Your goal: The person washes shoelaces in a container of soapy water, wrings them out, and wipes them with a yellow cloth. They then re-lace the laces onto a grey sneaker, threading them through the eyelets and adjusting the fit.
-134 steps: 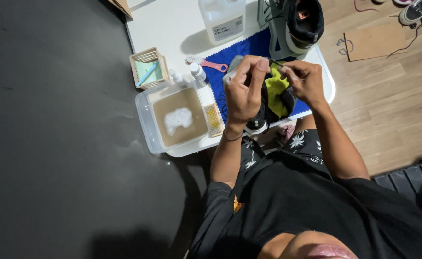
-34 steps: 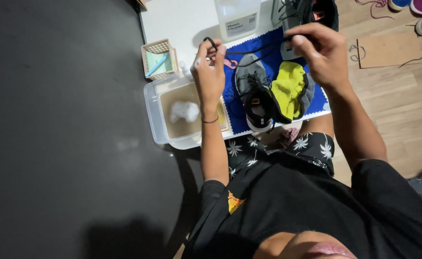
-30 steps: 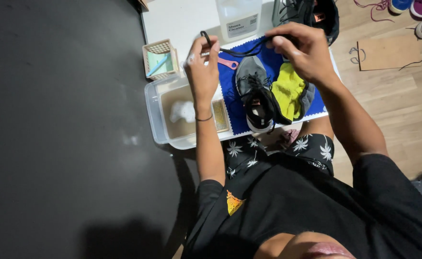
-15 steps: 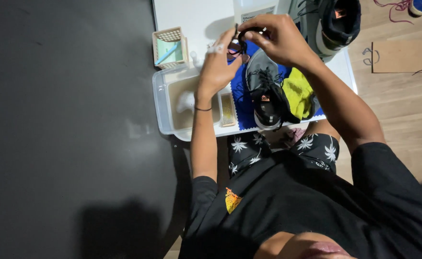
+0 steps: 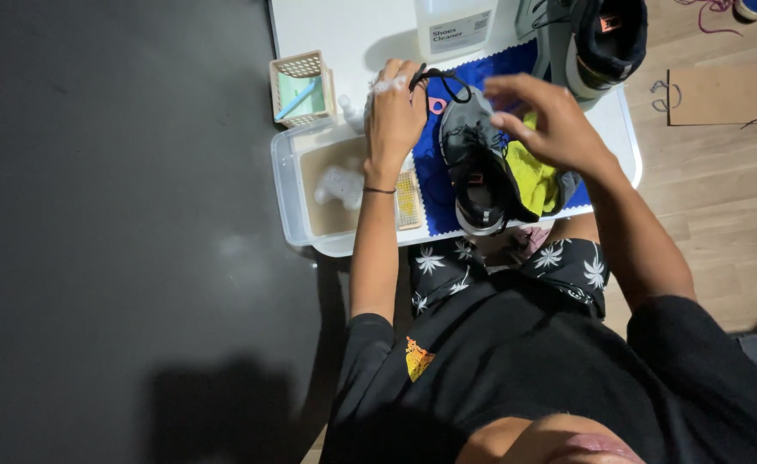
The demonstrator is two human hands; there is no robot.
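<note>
My left hand (image 5: pixel 395 107) is closed on a black shoelace (image 5: pixel 440 76), holding it bunched above the blue mat (image 5: pixel 426 176) near the clear tub. My right hand (image 5: pixel 548 120) hovers with fingers spread over a grey and black sneaker (image 5: pixel 475 167) that lies on the mat. A yellow-green cloth (image 5: pixel 531 176) rests against the sneaker's right side, partly under my right hand.
A clear plastic tub (image 5: pixel 288 193) holds murky water with foam and a brush along its right side. A small wicker basket (image 5: pixel 299 86), a white cleaner bottle (image 5: pixel 454 26) and a second sneaker (image 5: pixel 593 39) stand on the white table (image 5: pixel 352 26). Wooden floor lies to the right.
The lace was stretched between both hands a second ago. Now my right hand has let go and moved over the sneaker, while my left hand keeps the lace bunched.
</note>
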